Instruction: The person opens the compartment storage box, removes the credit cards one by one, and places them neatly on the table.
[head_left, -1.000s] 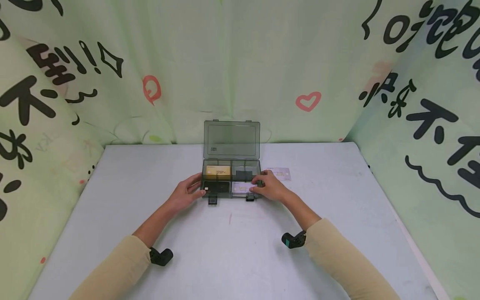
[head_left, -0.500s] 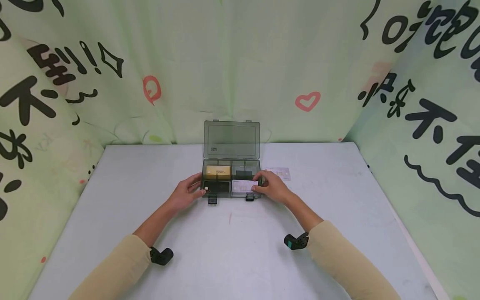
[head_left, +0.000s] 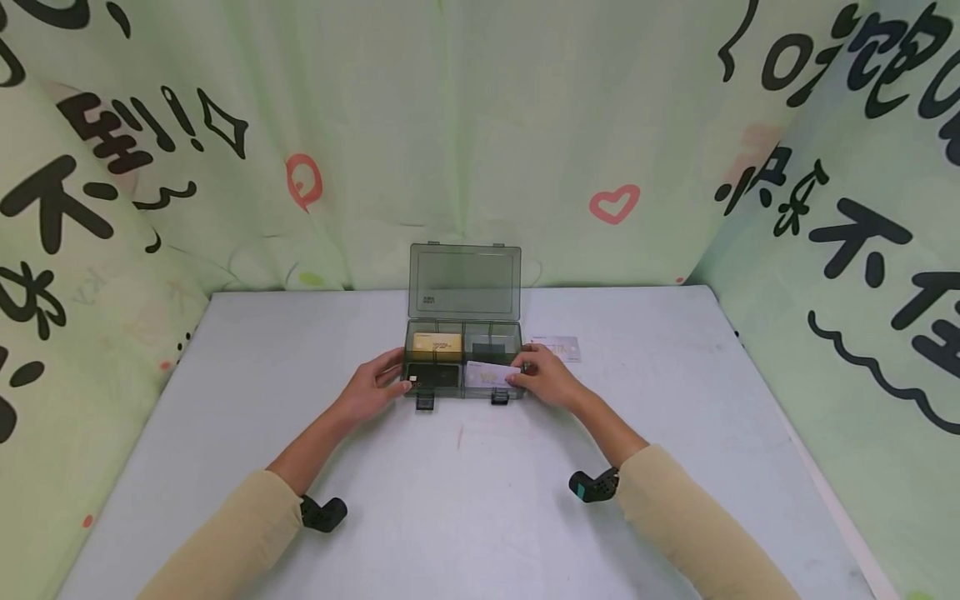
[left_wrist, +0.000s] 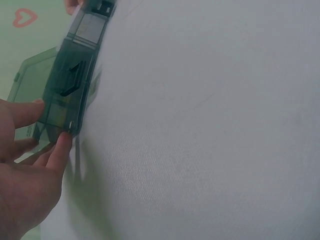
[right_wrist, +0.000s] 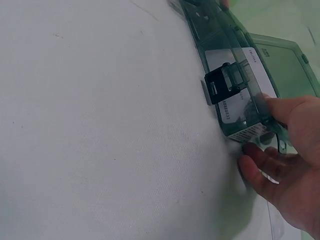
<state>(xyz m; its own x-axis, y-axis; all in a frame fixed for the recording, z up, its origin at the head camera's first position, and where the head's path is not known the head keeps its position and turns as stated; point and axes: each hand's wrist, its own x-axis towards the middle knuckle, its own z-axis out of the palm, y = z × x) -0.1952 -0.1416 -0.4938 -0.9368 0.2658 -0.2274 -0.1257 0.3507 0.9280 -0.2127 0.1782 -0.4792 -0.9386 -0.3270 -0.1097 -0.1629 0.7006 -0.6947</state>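
Nearest, beige sleeves (head_left: 225, 533) over a white table (head_left: 450, 508), with a black wrist camera (head_left: 322, 514) at each cuff. Further on, holds the left end of a smoky translucent case (left_wrist: 62, 75) in the left hand (head_left: 370, 390), thumb at the rim, fingertips against the end wall. Opposite, with the right hand (head_left: 547, 375) narrowed to a pinch, grips the right end of a lilac card (head_left: 486, 375) between thumb and forefinger, other fingers bent outside the case. Sits slightly tilted in the front right compartment, that card (printed, with small lettering visible through the front wall). Two dark latches (head_left: 425, 402) along the front edge. In the front left compartment, a black card (head_left: 438, 377); behind, in the back left, a yellow pack (head_left: 437, 343). In the back right, something dark, too shaded to tell. Just beyond the right hand, flat on the table, a second lilac card (head_left: 562, 347). Then the raised lid (head_left: 464, 279), upright at the back. Farthest, a pale green curtain (head_left: 465, 125) with black lettering and a red heart (head_left: 615, 204).
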